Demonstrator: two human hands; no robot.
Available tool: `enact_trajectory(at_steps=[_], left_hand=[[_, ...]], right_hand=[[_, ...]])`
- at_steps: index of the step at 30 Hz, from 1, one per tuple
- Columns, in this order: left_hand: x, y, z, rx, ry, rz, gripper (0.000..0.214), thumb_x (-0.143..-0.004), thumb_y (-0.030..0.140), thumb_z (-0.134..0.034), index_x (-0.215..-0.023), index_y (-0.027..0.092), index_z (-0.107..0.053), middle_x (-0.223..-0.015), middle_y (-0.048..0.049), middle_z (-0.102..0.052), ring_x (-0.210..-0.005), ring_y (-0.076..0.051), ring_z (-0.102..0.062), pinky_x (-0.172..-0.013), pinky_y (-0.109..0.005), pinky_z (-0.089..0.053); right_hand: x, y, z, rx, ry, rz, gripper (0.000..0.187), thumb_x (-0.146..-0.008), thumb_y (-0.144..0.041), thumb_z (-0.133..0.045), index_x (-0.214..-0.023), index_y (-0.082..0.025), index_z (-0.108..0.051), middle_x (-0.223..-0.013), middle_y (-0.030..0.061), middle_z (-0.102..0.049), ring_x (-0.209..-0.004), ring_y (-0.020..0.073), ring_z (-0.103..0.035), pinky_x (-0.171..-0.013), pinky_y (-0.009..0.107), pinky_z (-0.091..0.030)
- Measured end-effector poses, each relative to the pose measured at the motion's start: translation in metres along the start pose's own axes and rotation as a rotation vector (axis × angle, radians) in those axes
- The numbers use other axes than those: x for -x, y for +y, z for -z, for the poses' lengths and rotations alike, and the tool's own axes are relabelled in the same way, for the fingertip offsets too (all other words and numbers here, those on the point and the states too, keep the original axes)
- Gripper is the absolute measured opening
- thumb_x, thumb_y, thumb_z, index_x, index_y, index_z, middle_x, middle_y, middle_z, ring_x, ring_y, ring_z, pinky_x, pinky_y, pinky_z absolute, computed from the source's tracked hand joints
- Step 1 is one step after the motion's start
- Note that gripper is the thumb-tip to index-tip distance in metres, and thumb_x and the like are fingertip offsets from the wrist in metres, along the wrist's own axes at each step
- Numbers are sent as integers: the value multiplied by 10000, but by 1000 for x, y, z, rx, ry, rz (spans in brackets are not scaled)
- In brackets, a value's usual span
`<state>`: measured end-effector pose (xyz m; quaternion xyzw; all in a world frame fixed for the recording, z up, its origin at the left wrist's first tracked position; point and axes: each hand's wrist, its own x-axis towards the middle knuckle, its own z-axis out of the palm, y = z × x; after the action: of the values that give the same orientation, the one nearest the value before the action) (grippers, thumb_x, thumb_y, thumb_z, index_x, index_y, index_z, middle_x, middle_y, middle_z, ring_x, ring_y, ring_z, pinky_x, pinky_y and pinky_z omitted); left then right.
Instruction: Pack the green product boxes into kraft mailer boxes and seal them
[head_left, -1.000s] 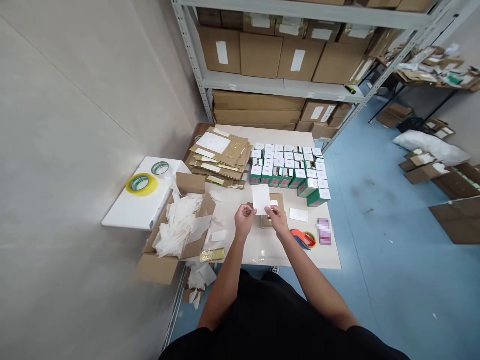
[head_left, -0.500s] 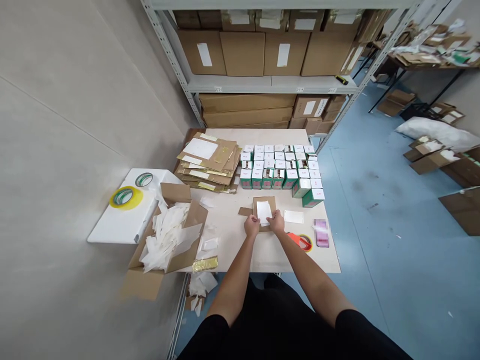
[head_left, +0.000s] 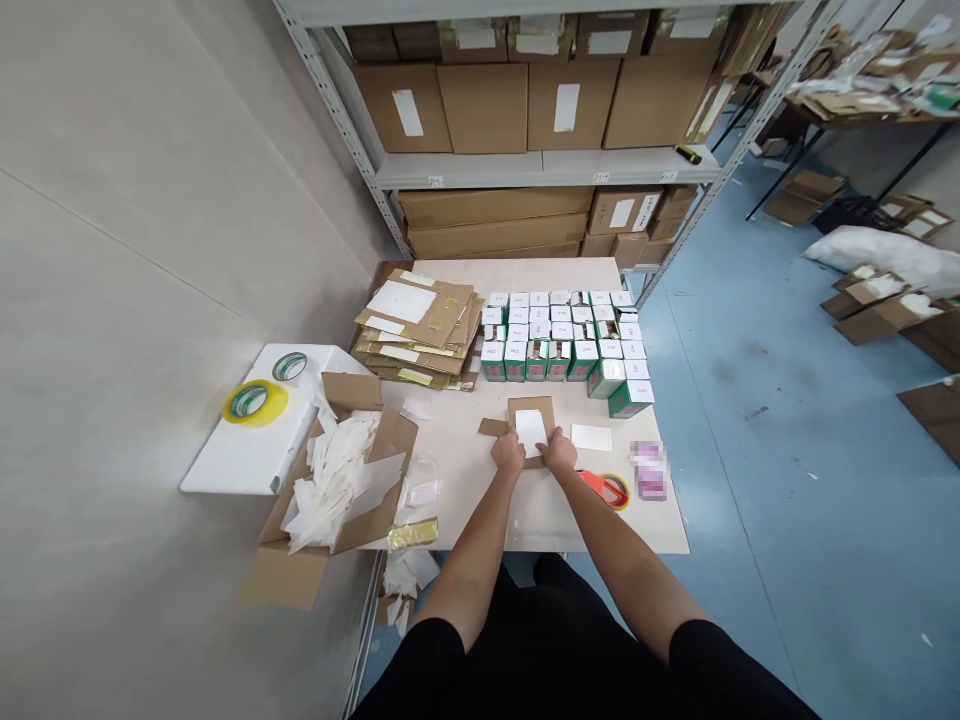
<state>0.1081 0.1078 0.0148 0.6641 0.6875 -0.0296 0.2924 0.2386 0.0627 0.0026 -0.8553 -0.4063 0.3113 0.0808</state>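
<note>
A small flat cardboard box lies on the pale table with a white label on its top. My left hand and my right hand rest side by side at the near edge of the box, fingers curled and pressing down on the label's lower corners. Another white label lies just right of the box.
Rows of green and white boxes stand beyond the hands, flat cartons to their left. An orange tape dispenser lies at right. A carton of white backing scraps and tape rolls are at left. Shelving with brown boxes stands behind.
A second ago both hands held the white label up in the air. They brought it down onto the small cardboard box and now press it flat.
</note>
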Motion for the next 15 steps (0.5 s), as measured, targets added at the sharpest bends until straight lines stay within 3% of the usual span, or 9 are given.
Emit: enact_trajectory(at_steps=[2, 5, 9, 12, 15], left_hand=[[0, -4, -3, -29, 8, -192, 427, -919, 191, -634, -1340, 258, -636, -1407, -138, -641, -1345, -297, -552, -1065, -406, -458], [3, -20, -16, -10, -86, -377, 621, -958, 300, -609, -1560, 316, -455, -1703, -89, -313, -1488, -351, -396, -1151, -482, -403], [9, -47, -31, 90, -259, -360, 768, -992, 521, -526, -1669, 319, -224, -1765, -89, -31, -1389, -372, -528, -1116, -490, -444], [12, -68, -28, 191, -250, -348, 795, -989, 586, -491, -1674, 294, -209, -1763, -86, -2, -1442, -356, -487, -1157, -456, -414], [11, -96, -12, 324, -221, -267, 764, -994, 565, -486, -1661, 276, -249, -1758, -88, -78, -1510, -328, -409, -1205, -441, -362]], right_hand=[[4, 10, -1, -9, 75, 18, 385, -897, -340, -710, -1228, -219, -553, -1210, 140, -690, -1147, 295, -643, -867, 344, -472], [15, 21, -7, -37, 122, 33, 406, -907, -308, -666, -1284, -199, -562, -1325, 161, -643, -1243, 298, -594, -923, 339, -467], [39, 18, -22, -53, 41, 62, 253, -966, -281, -545, -1191, -185, -611, -1136, 121, -723, -1083, 266, -663, -853, 314, -475], [60, 2, -34, -54, 140, 102, 295, -953, -307, -566, -1200, -158, -630, -1152, 151, -722, -1121, 291, -652, -908, 339, -486], [80, -18, -46, -90, 223, 278, 371, -934, -290, -580, -1278, -166, -641, -1290, 159, -683, -1219, 288, -616, -1038, 364, -469]])
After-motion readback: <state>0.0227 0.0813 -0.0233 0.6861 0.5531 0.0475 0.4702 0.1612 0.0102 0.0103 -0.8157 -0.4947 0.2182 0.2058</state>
